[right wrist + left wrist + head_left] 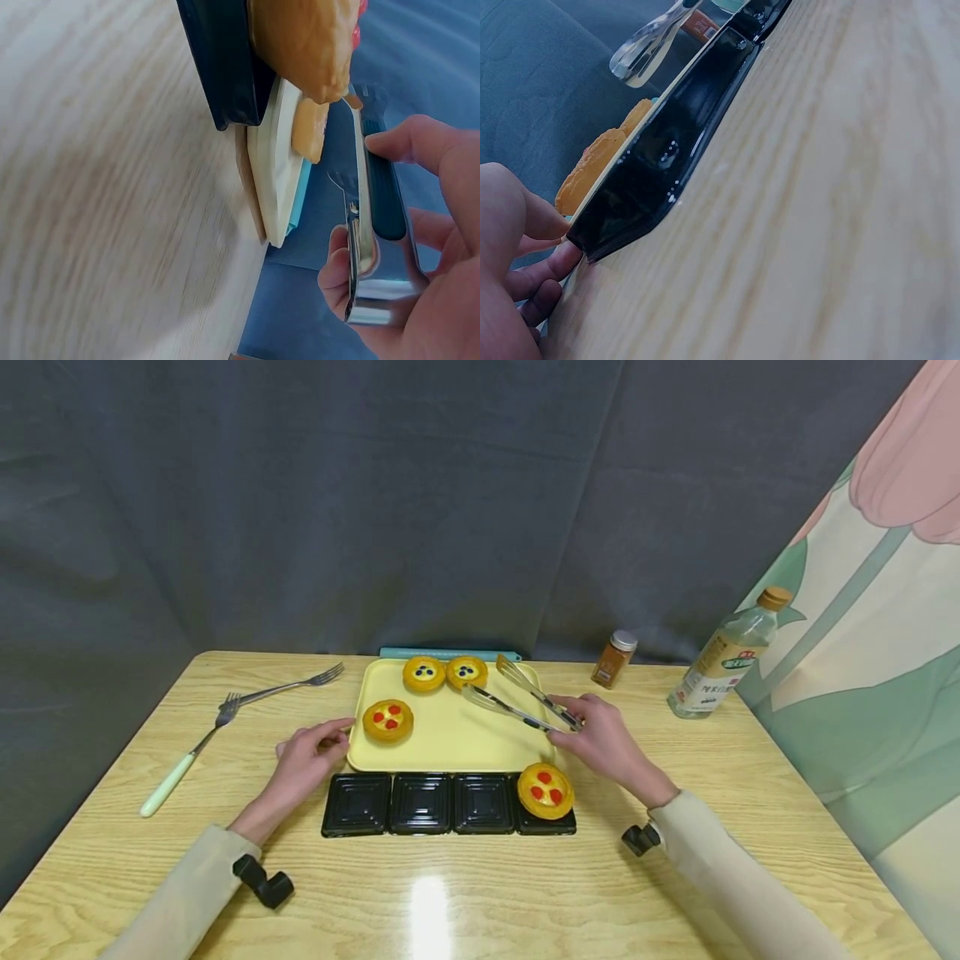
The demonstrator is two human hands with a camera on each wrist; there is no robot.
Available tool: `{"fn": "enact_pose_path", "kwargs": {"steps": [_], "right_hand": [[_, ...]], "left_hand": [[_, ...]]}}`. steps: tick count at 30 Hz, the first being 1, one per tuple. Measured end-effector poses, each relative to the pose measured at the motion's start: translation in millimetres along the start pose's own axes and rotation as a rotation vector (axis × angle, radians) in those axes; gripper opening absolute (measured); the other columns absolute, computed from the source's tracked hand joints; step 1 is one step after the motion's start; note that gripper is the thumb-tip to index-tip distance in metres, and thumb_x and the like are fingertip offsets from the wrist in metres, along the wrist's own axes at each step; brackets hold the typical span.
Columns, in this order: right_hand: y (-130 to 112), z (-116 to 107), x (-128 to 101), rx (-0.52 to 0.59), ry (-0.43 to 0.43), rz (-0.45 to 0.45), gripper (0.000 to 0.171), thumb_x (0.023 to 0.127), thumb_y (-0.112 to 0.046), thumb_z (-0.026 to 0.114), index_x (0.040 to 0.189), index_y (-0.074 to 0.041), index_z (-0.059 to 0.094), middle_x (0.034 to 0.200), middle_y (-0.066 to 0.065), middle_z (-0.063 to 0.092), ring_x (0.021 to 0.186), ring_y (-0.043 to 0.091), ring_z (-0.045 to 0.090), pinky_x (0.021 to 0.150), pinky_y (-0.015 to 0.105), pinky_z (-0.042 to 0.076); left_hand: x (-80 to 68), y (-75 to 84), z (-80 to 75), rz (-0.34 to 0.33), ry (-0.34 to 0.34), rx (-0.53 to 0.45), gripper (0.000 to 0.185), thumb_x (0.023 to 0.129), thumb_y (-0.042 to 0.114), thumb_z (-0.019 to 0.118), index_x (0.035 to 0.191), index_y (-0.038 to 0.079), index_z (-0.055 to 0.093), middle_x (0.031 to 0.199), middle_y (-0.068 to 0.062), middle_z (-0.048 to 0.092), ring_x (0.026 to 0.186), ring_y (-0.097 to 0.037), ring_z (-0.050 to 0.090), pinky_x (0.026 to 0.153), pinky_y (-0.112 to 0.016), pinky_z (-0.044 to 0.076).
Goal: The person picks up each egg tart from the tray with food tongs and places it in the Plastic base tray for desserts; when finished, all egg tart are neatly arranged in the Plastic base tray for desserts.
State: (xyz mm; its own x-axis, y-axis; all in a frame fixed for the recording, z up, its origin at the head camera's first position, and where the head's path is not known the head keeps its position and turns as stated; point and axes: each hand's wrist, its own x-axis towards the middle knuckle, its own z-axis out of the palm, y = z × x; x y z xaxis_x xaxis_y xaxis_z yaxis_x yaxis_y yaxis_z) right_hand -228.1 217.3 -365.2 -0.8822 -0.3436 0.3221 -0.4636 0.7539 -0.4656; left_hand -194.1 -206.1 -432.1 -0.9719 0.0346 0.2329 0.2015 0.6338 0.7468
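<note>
My right hand (600,739) grips the handle end of metal tongs (502,705), thumb on the dark grip (382,202). Their arms are spread over the yellow tray (457,735) with nothing between them. The tray bears a red-topped tart (387,720) at front left and two blueberry tarts (423,673) (467,672) at the back. In front lies a black four-cell tray (420,804), with another red-topped tart (545,790) in its rightmost cell. My left hand (303,764) rests on the table, relaxed fingers at the yellow tray's front left corner, holding nothing.
Two forks (191,752) (292,685) lie at the left of the wooden table. A spice jar (613,658) and an oil bottle (722,656) stand at the back right. A teal strip (450,653) lies behind the tray. Grey cloth hangs behind.
</note>
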Motion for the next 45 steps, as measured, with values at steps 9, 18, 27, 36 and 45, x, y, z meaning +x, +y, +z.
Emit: {"fn": "enact_pose_path", "kwargs": {"steps": [9, 18, 27, 36, 45], "right_hand": [[2.3, 7.8, 13.7, 0.005, -0.020, -0.001, 0.053, 0.083, -0.015, 0.074, 0.132, 0.002, 0.066, 0.091, 0.018, 0.063, 0.078, 0.027, 0.053, 0.066, 0.037, 0.042], [0.7, 13.7, 23.9, -0.007, -0.032, -0.008, 0.050, 0.085, -0.015, 0.074, 0.131, 0.002, 0.066, 0.092, 0.019, 0.064, 0.077, 0.026, 0.051, 0.066, 0.037, 0.042], [0.3, 17.7, 30.4, -0.002, -0.037, -0.009, 0.051, 0.084, -0.013, 0.075, 0.131, 0.003, 0.066, 0.092, 0.020, 0.064, 0.076, 0.026, 0.051, 0.063, 0.035, 0.041], [0.4, 19.5, 32.1, -0.003, -0.052, -0.017, 0.051, 0.084, -0.011, 0.075, 0.132, 0.005, 0.064, 0.092, 0.022, 0.063, 0.077, 0.026, 0.051, 0.063, 0.035, 0.041], [-0.9, 20.7, 31.7, -0.002, -0.058, -0.004, 0.049, 0.086, -0.010, 0.074, 0.132, 0.005, 0.064, 0.089, 0.020, 0.061, 0.076, 0.025, 0.050, 0.063, 0.034, 0.040]], "left_hand": [[0.2, 0.9, 0.3, 0.001, -0.002, 0.004, 0.038, 0.098, 0.010, 0.063, 0.135, 0.001, 0.063, 0.102, -0.009, 0.069, 0.103, -0.032, 0.058, 0.084, -0.051, 0.018], [0.3, 0.7, -0.7, 0.004, -0.008, 0.003, 0.038, 0.098, 0.008, 0.063, 0.134, 0.000, 0.063, 0.102, -0.009, 0.068, 0.104, -0.034, 0.058, 0.086, -0.053, 0.018], [0.0, 1.9, -1.9, 0.004, -0.009, -0.001, 0.038, 0.098, 0.009, 0.062, 0.135, 0.000, 0.063, 0.103, -0.010, 0.068, 0.105, -0.034, 0.056, 0.086, -0.053, 0.017], [0.2, 1.5, -2.0, 0.002, -0.004, 0.002, 0.038, 0.098, 0.007, 0.063, 0.135, 0.000, 0.062, 0.103, -0.011, 0.068, 0.103, -0.034, 0.055, 0.086, -0.054, 0.017], [0.0, 1.3, -0.9, 0.001, -0.005, 0.003, 0.038, 0.098, 0.008, 0.063, 0.135, 0.000, 0.063, 0.103, -0.010, 0.068, 0.103, -0.033, 0.056, 0.087, -0.054, 0.018]]}}
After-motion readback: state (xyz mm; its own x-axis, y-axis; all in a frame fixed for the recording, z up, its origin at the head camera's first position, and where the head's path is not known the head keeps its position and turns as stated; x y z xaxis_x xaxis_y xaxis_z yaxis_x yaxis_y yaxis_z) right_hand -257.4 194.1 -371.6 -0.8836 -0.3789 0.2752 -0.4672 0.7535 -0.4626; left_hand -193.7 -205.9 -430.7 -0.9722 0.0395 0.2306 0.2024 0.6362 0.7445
